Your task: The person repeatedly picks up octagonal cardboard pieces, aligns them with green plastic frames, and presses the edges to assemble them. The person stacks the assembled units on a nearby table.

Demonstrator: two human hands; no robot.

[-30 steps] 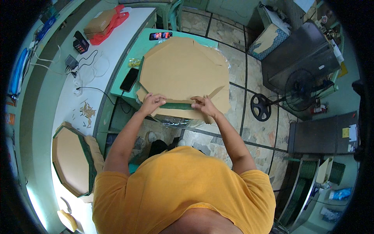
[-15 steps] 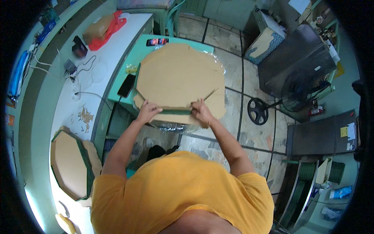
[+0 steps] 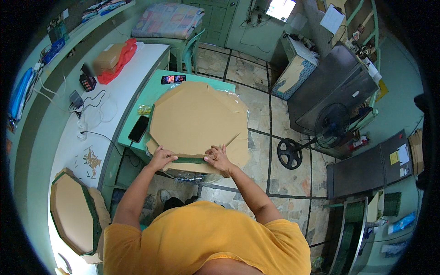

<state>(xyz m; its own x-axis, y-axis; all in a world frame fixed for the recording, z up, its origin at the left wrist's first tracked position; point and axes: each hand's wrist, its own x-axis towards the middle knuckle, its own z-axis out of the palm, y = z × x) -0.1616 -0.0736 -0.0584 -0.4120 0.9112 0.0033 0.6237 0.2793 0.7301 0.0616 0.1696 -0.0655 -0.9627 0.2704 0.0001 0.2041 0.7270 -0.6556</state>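
Observation:
A large, many-sided brown cardboard piece (image 3: pixel 197 119) lies on more cardboard in front of me. Along its near edge runs a narrow dark green strip (image 3: pixel 190 160). My left hand (image 3: pixel 162 159) pinches the strip's left end, thumb toward me. My right hand (image 3: pixel 218 159) has thumb and finger closed at the right end, its other fingers bent above the cardboard. Beyond the right hand a thin dark diagonal line shows; I cannot tell whether it is a stick or a cardboard edge. Clear plastic (image 3: pixel 190 176) peeks out below the cardboard.
The cardboard rests on a green table (image 3: pixel 158 81) with two phones (image 3: pixel 139 129) (image 3: pixel 174 79). A white counter at left holds a green-edged cardboard tray (image 3: pixel 75 213), small brown pieces (image 3: pixel 91 161), cables and a box (image 3: pixel 109 57). A fan (image 3: pixel 289 154) stands at right.
The view has tilted, so the table sits lower in the picture. The right-hand fingers have shifted and loosened slightly around the strip's end. The left hand keeps its place on the strip.

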